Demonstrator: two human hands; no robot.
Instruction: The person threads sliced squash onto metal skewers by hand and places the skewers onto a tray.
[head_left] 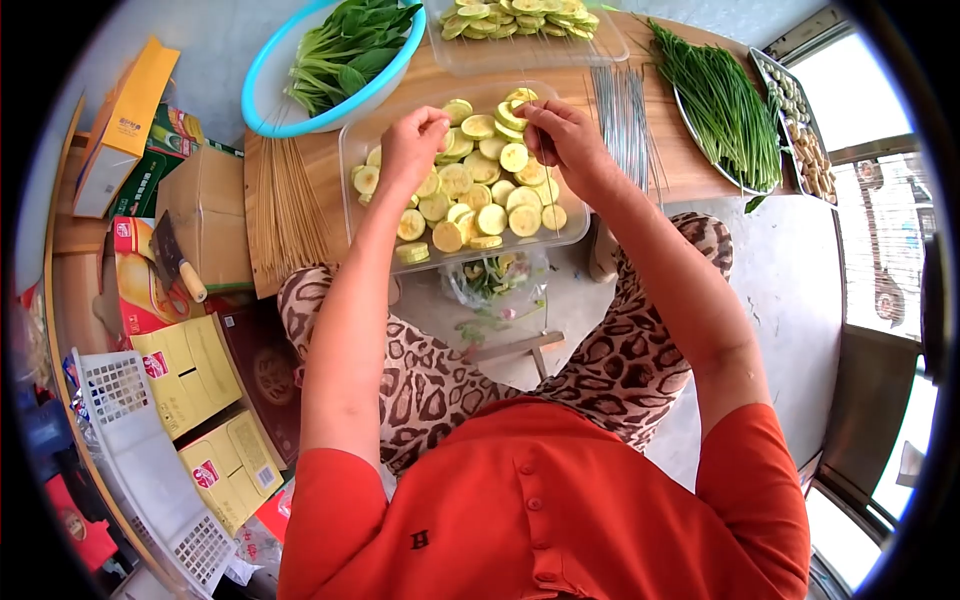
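A clear plastic tray full of round zucchini slices sits on the wooden table before me. Over its left part my left hand is closed in a pinch; what the fingertips hold, if anything, is too thin to make out. At the tray's far right side, my right hand pinches a few zucchini slices that stand tilted one against another. Metal skewers lie just right of the tray, while bamboo skewers are spread at its left.
A blue-rimmed basin of leafy greens stands at the back left. Behind the tray is another tray of zucchini slices. Chives fill a plate at right. A knife rests on boxes at left; a plastic bag hangs below.
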